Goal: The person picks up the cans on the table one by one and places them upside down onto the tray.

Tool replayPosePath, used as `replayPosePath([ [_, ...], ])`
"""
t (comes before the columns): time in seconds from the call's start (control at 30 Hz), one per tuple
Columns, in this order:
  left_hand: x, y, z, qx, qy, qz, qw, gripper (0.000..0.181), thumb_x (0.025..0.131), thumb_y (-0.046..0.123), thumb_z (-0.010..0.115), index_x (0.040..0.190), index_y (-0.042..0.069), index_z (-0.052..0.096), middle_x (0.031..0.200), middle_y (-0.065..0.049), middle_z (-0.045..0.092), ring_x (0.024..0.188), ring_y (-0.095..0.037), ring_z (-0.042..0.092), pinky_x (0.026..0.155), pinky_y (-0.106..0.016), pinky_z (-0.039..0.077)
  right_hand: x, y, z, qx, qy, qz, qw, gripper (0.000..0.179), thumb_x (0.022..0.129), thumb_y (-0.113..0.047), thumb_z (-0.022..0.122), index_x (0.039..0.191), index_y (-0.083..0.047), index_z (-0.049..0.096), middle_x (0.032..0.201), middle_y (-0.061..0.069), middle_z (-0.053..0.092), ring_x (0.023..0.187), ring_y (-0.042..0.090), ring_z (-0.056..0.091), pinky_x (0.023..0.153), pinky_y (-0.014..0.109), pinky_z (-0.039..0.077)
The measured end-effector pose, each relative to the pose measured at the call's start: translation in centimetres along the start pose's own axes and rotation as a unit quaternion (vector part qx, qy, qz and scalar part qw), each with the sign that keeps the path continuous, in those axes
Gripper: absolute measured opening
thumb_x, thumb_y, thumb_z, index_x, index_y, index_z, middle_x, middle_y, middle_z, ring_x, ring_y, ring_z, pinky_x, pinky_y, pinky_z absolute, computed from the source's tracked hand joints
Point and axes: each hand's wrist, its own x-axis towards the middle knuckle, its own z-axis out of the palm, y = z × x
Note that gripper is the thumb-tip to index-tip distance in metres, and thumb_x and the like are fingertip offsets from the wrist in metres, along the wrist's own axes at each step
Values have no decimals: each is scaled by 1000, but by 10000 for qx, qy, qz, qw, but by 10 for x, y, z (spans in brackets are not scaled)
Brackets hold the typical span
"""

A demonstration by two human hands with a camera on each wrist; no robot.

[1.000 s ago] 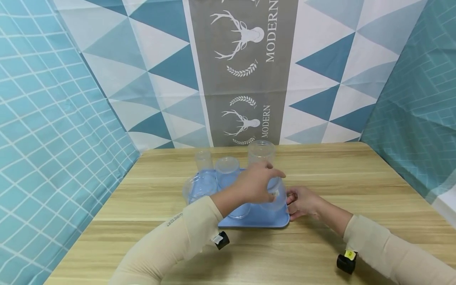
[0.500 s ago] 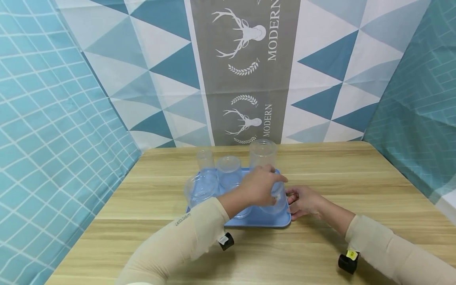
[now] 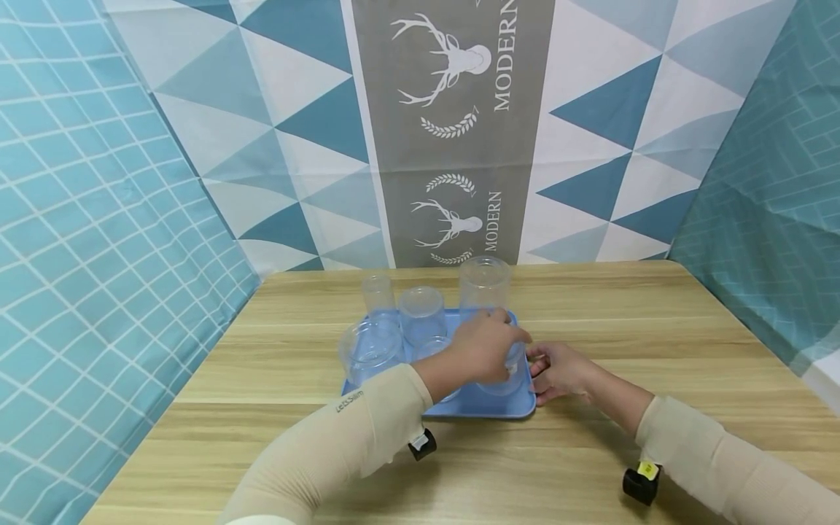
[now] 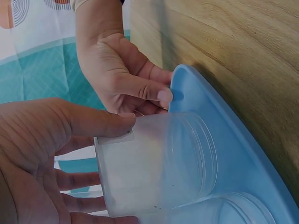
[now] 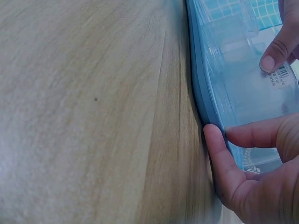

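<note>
My left hand (image 3: 487, 350) holds a clear plastic container (image 4: 145, 163) from its flat end, thumb over a small label and fingers spread along the other side. The container's ridged rim faces down at the light blue tray (image 4: 233, 121), near the tray's right front corner. My right hand (image 3: 563, 372) pinches the tray's right edge between thumb and fingers, as the right wrist view shows up close. Part of the held container is hidden behind my left hand in the head view.
More clear containers share the tray: a tall one (image 3: 484, 283) at the back right, a narrow one (image 3: 378, 295) at the back left, a medium one (image 3: 421, 315) between, and a wide one (image 3: 370, 350) at left. A wooden table (image 3: 630, 313) lies beneath; patterned cloth hangs behind.
My left hand has shifted slightly to the right, staying on the container. The right hand keeps its hold on the tray edge.
</note>
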Motion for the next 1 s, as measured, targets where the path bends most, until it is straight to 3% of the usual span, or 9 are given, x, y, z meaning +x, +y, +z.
replayPosePath([
  [0.47,0,6,-3,-57,-169,62,9998,64,71,32,85,130,39,61,119,5,55,101,-21,53,67,-35,54,-3,0,0,48,-21,-104,9999,61,77,19,62,131,19,35,91,15,50,72,23,62,67,38,59],
  [0.83,-4,2,-3,-180,-413,-11,9990,84,68,42,88,142,31,50,147,2,44,129,-24,46,84,-39,55,-1,4,0,-120,-21,-146,9998,63,77,18,62,133,21,35,92,15,51,75,23,64,71,40,59],
  [1.0,-12,-3,-10,-135,-218,20,9997,84,71,43,85,144,21,49,148,-2,43,131,-23,46,92,-37,52,-3,3,-1,-252,-2,-188,9995,61,79,15,62,133,23,35,93,15,51,75,22,64,71,39,59],
])
